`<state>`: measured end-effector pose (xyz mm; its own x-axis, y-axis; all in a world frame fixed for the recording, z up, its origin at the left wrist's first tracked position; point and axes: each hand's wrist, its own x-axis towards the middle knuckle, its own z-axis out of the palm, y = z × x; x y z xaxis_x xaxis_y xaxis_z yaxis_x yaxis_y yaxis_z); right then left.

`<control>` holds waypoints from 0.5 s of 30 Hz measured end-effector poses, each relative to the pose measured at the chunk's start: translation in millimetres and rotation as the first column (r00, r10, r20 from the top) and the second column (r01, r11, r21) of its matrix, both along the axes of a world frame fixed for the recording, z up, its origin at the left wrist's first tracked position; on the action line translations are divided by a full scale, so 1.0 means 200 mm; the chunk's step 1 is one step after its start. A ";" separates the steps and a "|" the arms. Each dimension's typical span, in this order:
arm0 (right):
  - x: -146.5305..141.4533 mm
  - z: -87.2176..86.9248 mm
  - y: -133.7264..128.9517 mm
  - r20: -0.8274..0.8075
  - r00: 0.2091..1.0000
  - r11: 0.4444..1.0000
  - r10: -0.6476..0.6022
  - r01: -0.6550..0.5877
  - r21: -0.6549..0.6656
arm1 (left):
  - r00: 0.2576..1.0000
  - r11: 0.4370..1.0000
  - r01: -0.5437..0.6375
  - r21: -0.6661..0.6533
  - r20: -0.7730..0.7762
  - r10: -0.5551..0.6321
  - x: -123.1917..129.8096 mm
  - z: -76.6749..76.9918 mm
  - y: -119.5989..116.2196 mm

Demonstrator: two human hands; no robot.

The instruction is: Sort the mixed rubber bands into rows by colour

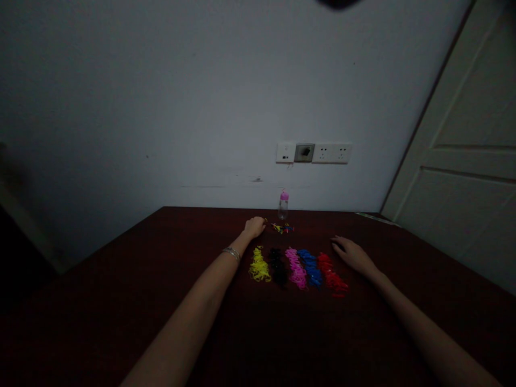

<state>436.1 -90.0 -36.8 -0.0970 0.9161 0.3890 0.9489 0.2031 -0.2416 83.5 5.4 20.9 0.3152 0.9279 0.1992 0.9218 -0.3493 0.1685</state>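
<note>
My left hand (255,227) reaches to the far part of the table with its fingers pinched together. A bit of yellow, apparently a small rubber band (265,220), shows at its fingertips. Just right of it lies a small mixed heap of coloured rubber bands (282,228). Nearer to me, sorted bands form a row of piles: yellow bands (259,266), black bands (278,266), pink bands (296,269), blue bands (310,267) and red bands (332,276). My right hand (351,255) rests on the table beyond and right of the red pile, thumb apart, holding nothing visible.
A clear bottle with a pink cap (284,205) stands upright behind the mixed heap. The dark red table (161,258) meets a pale wall with sockets (331,153). A flat strip (377,219) lies at the table's far right edge, by a door (475,161).
</note>
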 end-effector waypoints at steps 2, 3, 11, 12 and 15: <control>0.00 0.00 0.00 -0.007 1.000 1.000 0.004 -0.004 0.007 | 1.000 1.000 -0.025 -0.005 0.000 0.025 0.01 0.01 0.00; 0.00 0.00 0.00 -0.009 1.000 1.000 0.006 -0.006 0.009 | 0.999 0.999 -0.035 -0.006 -0.001 0.035 0.02 0.01 0.00; -0.02 0.01 -0.01 0.011 1.000 1.000 -0.002 0.002 0.003 | 0.999 0.999 -0.040 0.008 0.031 0.039 0.03 0.01 -0.02; -0.02 0.01 -0.01 0.008 1.000 1.000 -0.003 0.003 0.005 | 0.998 0.999 -0.046 0.007 0.054 0.045 0.03 0.01 -0.02; -0.02 0.01 0.00 0.003 1.000 1.000 -0.003 0.003 0.006 | 0.990 1.000 -0.025 -0.009 0.138 0.026 0.05 0.02 -0.03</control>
